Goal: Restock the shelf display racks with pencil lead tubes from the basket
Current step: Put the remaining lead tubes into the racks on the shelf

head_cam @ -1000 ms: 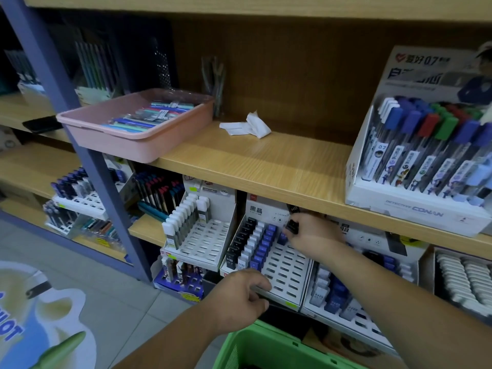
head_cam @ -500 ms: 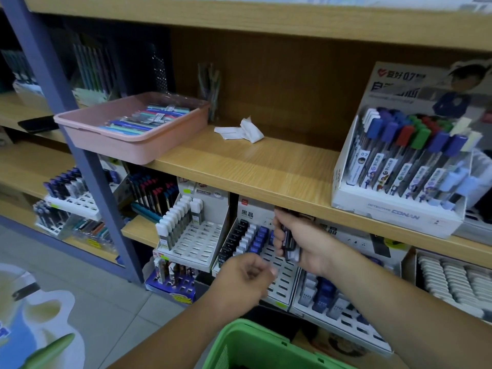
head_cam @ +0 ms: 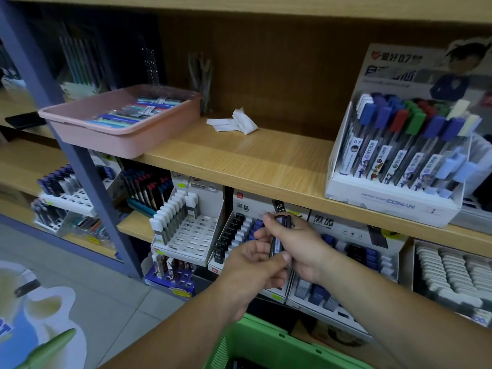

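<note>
My right hand grips a small bunch of dark pencil lead tubes upright in front of the white slotted display rack on the lower shelf. My left hand meets it from below, thumb and fingers pinching the lower end of one tube. That rack holds rows of black, white and blue tubes at its left side. A green basket sits under my arms at the bottom edge, its contents mostly hidden.
A second white rack with white-capped tubes stands to the left, another to the right. On the wooden shelf above are a pink tray of pens, crumpled white paper and a boxed lead display. A blue upright post stands left.
My right hand has drawn back from the rack with the tubes and turned them upright. My left hand has risen from the rack's front edge to pinch a tube.
</note>
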Available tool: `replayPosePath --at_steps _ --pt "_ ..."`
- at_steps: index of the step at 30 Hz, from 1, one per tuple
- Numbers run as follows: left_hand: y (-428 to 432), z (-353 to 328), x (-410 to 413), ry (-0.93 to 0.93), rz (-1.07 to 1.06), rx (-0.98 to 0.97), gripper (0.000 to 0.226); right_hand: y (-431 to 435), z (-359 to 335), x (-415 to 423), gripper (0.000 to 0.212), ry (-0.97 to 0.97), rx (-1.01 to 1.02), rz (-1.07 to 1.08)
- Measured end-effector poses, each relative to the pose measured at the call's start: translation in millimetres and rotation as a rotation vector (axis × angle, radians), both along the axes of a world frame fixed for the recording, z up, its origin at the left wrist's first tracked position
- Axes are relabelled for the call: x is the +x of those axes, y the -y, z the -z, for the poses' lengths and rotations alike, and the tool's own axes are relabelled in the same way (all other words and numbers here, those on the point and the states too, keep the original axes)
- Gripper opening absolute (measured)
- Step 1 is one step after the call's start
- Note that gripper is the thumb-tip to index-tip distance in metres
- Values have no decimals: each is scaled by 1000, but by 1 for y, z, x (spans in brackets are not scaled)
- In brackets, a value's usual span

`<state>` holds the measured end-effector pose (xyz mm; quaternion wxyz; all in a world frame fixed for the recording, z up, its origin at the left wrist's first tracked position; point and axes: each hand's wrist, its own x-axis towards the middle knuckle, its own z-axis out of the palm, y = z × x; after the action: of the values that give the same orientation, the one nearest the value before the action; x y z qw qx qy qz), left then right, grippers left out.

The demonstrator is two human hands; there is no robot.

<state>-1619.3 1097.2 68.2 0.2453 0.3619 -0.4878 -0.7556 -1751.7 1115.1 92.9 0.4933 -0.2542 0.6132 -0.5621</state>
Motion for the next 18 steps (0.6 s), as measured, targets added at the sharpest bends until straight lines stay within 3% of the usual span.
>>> replayPosePath --at_steps 4,14,18 --pt "1 1 -1 2 23 -12 18 -3 -2 -1 32 49 15 -50" --pt "15 2 9 106 -16 -124 15 -1 0 -15 27 -404 63 -121" --pt "20 -1 18 114 38 -63 18 -1 1 -19 17 -433 75 -86"
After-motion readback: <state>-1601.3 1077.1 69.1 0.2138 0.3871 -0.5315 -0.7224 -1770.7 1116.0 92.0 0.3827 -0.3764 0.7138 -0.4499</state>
